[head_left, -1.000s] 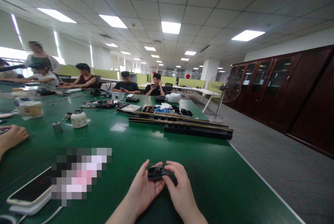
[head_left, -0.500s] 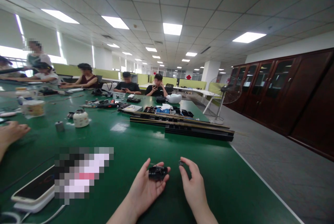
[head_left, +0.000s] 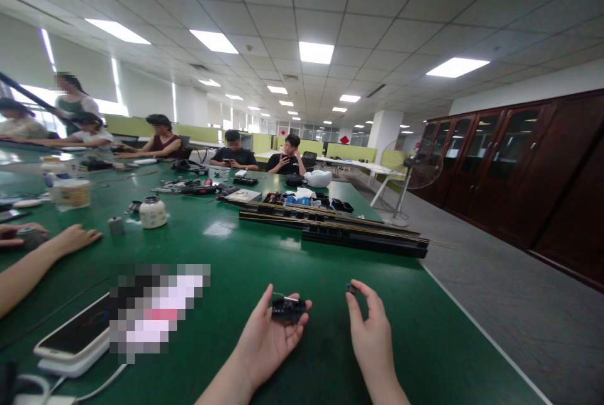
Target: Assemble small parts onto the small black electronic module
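Note:
My left hand (head_left: 268, 341) cups a small black device (head_left: 287, 309) between thumb and fingertips, just above the green table (head_left: 245, 254). My right hand (head_left: 372, 336) is a short way to its right and pinches a tiny dark part (head_left: 351, 288) between thumb and forefinger. The two hands are apart and do not touch.
A phone (head_left: 70, 339) lies at the left on a white block with a cable. Long black rails (head_left: 340, 232) cross the table ahead. A white jar (head_left: 153, 212) and a cup (head_left: 72, 193) stand at the left. A co-worker's arm (head_left: 42, 260) rests at the left; several people sit farther back.
My right hand pulled the tiny dark part off the black device and moved away to the right. The left hand kept the device. The co-worker's arm reached farther onto the table.

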### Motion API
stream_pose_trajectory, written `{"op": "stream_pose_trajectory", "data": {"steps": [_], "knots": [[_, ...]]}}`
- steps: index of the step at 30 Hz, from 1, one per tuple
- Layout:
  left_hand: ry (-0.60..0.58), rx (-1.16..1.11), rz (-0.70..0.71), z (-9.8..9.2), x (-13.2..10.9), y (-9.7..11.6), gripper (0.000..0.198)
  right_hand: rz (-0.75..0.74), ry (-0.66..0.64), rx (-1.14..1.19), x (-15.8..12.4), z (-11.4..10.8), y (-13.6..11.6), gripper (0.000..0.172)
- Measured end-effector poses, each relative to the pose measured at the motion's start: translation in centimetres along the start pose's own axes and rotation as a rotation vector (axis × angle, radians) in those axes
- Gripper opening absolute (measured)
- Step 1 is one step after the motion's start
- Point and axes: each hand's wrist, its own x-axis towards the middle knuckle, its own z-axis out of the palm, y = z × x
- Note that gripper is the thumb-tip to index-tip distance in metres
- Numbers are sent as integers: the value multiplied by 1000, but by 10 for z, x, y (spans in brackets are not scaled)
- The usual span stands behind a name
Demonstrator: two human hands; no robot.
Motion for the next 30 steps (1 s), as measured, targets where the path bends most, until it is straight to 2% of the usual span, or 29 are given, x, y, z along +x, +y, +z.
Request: {"op": "stream_pose_trajectory", "data": {"steps": [5, 14, 19, 26, 30], "knots": [[24, 7, 0, 1, 0, 0, 37, -34, -3, 10, 0, -1, -2, 29], [36, 19, 8, 1, 0, -1, 35, -125, -125, -22, -3, 2, -4, 22], [42, 49, 9, 0, 1, -2, 36, -162, -241, 7, -9, 8, -13, 17], [58, 67, 15, 1, 3, -5, 36, -154, -411, 120, -24, 18, -33, 18], [77, 52, 17, 1, 5, -7, 36, -175, -451, 164, -28, 21, -39, 17]]}}
